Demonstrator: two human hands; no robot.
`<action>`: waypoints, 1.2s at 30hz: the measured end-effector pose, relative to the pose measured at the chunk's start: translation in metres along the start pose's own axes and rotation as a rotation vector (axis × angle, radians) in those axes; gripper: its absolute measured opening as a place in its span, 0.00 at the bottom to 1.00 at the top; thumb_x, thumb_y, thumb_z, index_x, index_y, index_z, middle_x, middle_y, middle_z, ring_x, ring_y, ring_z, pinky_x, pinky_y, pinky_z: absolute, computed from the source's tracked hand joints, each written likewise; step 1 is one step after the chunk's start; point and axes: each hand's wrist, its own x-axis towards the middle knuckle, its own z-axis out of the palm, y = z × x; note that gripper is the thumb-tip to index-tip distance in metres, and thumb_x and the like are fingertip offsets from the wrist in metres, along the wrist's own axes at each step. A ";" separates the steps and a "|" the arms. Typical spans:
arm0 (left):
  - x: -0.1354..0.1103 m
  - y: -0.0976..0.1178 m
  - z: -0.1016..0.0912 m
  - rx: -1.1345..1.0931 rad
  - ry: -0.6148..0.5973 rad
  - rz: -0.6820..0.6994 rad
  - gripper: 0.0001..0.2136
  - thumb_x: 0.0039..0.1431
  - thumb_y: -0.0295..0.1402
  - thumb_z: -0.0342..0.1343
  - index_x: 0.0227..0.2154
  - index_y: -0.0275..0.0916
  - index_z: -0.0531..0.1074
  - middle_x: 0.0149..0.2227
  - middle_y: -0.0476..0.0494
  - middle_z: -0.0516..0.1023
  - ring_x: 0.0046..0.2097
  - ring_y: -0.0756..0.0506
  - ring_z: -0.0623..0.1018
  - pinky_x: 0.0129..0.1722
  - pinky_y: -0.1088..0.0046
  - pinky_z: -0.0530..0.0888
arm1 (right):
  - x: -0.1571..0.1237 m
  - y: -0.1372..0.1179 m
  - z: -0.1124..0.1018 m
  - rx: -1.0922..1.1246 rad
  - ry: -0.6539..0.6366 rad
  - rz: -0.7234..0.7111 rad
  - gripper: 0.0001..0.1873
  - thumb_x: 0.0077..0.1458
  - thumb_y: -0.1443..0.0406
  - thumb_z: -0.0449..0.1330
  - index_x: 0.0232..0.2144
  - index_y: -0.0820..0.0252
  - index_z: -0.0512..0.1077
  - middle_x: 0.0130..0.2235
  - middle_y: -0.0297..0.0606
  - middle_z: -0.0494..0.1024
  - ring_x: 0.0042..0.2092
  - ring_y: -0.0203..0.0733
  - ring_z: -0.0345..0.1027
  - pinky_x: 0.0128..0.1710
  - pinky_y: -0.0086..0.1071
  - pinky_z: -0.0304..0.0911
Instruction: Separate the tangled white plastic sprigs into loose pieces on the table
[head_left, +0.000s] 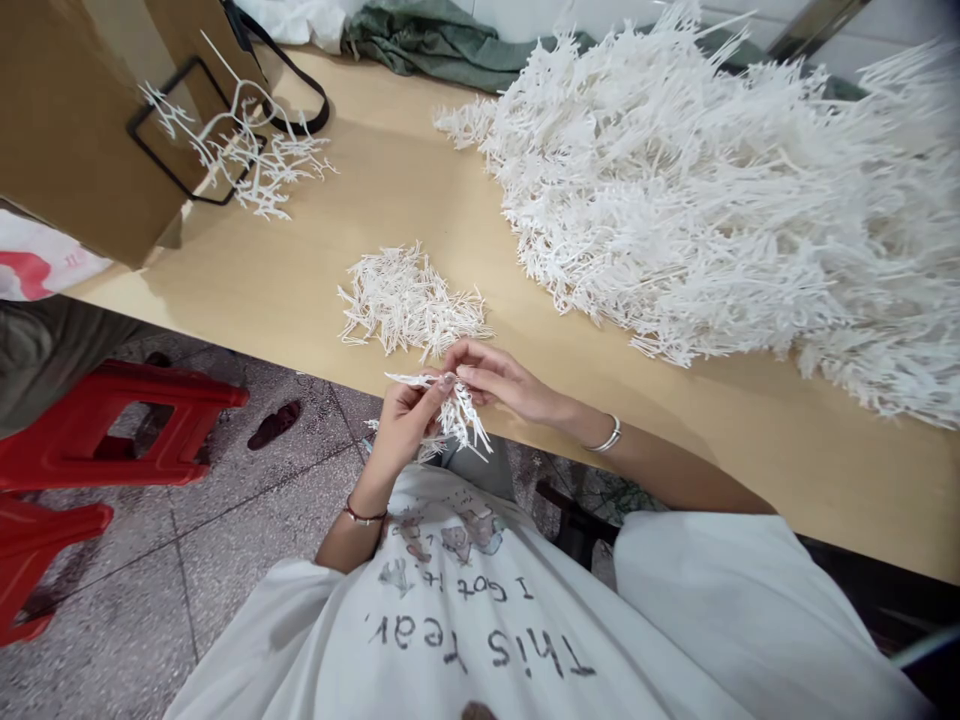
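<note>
Close to the table's front edge, my left hand (405,415) is closed around a bunch of thin white branched plastic pieces (465,415), whose tips stick out to the left and downward. My right hand (506,380) meets it from the right, thumb and fingers pinched at the top of the same bunch. What exactly lies between the right fingertips is too small to tell. Just beyond the hands lies a small heap of short white plastic pieces (409,300). More white bits show near my lap, partly hidden by the left hand.
A large pile of white branched pieces (697,190) covers the right of the table (390,150). At the back left are loose white branches (262,160), a cardboard box (82,110) and a black strap (300,90). Red stools (127,420) and a dark slipper (274,425) are on the floor.
</note>
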 end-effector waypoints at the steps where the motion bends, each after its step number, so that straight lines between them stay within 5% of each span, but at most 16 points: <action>1: 0.000 -0.001 0.000 0.008 0.007 0.008 0.13 0.52 0.42 0.59 0.25 0.36 0.72 0.14 0.56 0.59 0.15 0.57 0.58 0.13 0.82 0.56 | -0.001 0.000 -0.001 -0.045 -0.022 -0.003 0.11 0.59 0.58 0.55 0.33 0.62 0.63 0.27 0.28 0.61 0.23 0.26 0.52 0.21 0.22 0.50; 9: 0.000 -0.001 -0.001 0.006 -0.045 0.039 0.13 0.50 0.42 0.61 0.27 0.36 0.74 0.19 0.53 0.65 0.20 0.56 0.60 0.19 0.80 0.59 | -0.004 -0.010 -0.006 -0.305 -0.022 -0.102 0.19 0.61 0.54 0.51 0.24 0.62 0.61 0.22 0.27 0.56 0.24 0.28 0.49 0.23 0.25 0.47; 14: 0.001 0.005 -0.005 -0.018 -0.151 -0.011 0.11 0.47 0.40 0.64 0.24 0.36 0.73 0.24 0.51 0.69 0.27 0.53 0.66 0.29 0.78 0.66 | -0.005 -0.008 0.001 -0.207 -0.049 -0.052 0.21 0.60 0.52 0.50 0.24 0.61 0.58 0.23 0.27 0.55 0.23 0.28 0.49 0.22 0.24 0.48; 22: 0.000 0.005 -0.009 -0.103 -0.192 -0.032 0.08 0.49 0.37 0.62 0.23 0.38 0.73 0.19 0.53 0.67 0.22 0.54 0.65 0.25 0.77 0.63 | -0.006 -0.006 0.000 -0.227 -0.155 -0.084 0.22 0.61 0.53 0.49 0.22 0.62 0.61 0.21 0.29 0.60 0.24 0.28 0.54 0.23 0.24 0.52; 27: 0.000 0.011 -0.004 -0.072 -0.143 -0.035 0.11 0.48 0.39 0.62 0.22 0.37 0.72 0.20 0.52 0.66 0.23 0.54 0.63 0.25 0.77 0.62 | -0.006 -0.004 0.001 -0.085 -0.088 0.012 0.20 0.58 0.53 0.54 0.25 0.64 0.65 0.20 0.27 0.60 0.21 0.27 0.53 0.19 0.23 0.50; 36: 0.002 0.006 -0.006 -0.234 -0.246 -0.224 0.13 0.43 0.39 0.65 0.21 0.36 0.69 0.18 0.53 0.61 0.20 0.55 0.57 0.20 0.77 0.54 | -0.010 -0.007 0.011 0.252 -0.112 0.110 0.21 0.58 0.56 0.55 0.20 0.62 0.57 0.18 0.22 0.50 0.17 0.23 0.41 0.16 0.21 0.42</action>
